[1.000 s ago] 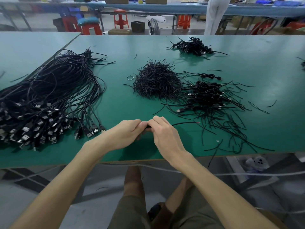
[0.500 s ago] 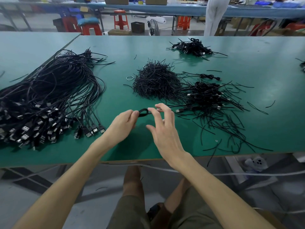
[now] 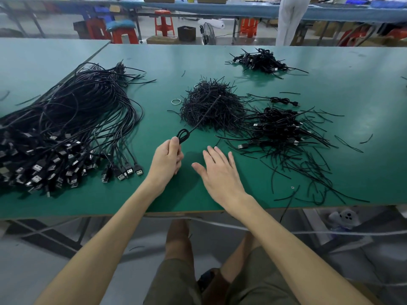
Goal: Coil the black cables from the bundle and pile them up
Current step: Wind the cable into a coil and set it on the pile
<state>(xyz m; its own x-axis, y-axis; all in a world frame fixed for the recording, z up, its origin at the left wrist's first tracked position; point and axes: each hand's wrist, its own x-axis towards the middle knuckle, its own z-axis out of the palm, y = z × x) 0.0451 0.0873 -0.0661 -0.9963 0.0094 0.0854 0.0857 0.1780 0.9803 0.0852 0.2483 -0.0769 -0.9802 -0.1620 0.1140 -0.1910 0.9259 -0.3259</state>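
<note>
My left hand (image 3: 167, 160) grips a small coiled black cable (image 3: 183, 135) above the green table (image 3: 220, 62); the coil's loop sticks up past my thumb and a thin tail runs up and right from it. My right hand (image 3: 217, 170) hovers beside it with fingers spread, holding nothing. A big bundle of uncoiled black USB cables (image 3: 66, 128) lies at the left, plugs toward me. A pile of coiled cables (image 3: 279, 126) lies to the right.
A heap of short black ties (image 3: 211, 106) sits mid-table with a rubber band (image 3: 176, 101) at its left. Another cable pile (image 3: 259, 60) lies farther back. Loose ties (image 3: 308, 172) are scattered at the right near the front edge. A person (image 3: 290, 18) stands behind the table.
Both hands lifted from the table's front toward the middle. My right hand let go of the coil and spread open, while my left hand kept the coil and raised it.
</note>
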